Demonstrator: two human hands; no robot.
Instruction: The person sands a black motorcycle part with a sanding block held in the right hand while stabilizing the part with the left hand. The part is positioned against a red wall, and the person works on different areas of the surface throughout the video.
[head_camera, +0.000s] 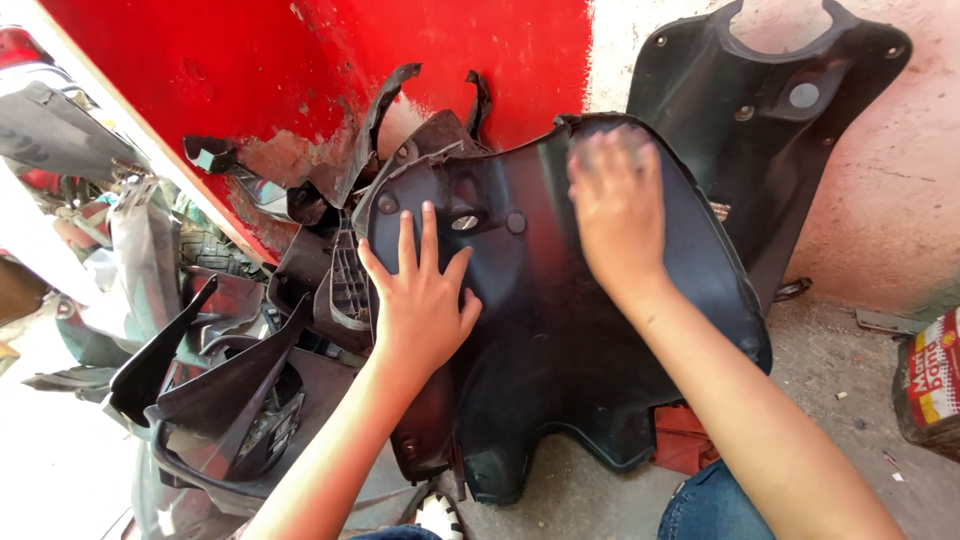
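A large black plastic scooter body panel (560, 330) stands upright in the middle of the view, leaning back toward the red wall (300, 60); its upper edge curves over near the wall's red-to-pale border, and its lower edge, cut into a wide notch, rests on the concrete floor (840, 400). The left hand (420, 295) lies flat on the panel's left half, fingers spread apart and pointing up, just below a round silver fastener (464, 222); it presses rather than grips. The right hand (615, 205) lies on the upper right part, fingers loosely extended and blurred, so whether they hook over the top edge I cannot tell; it is not closed around anything.

To the left, the panel's edge sits tight against a heap of black fairing pieces (240, 370), some overlapping it, leaving little free room on that side. To the right, a second black panel (770, 110) leans on the pale wall, its lower edge just behind the first panel's right rim; beyond it the floor is more open, out to a printed tin (930, 385) at the far right edge. A reddish piece (685, 440) lies on the floor under the panel's lower right lobe.
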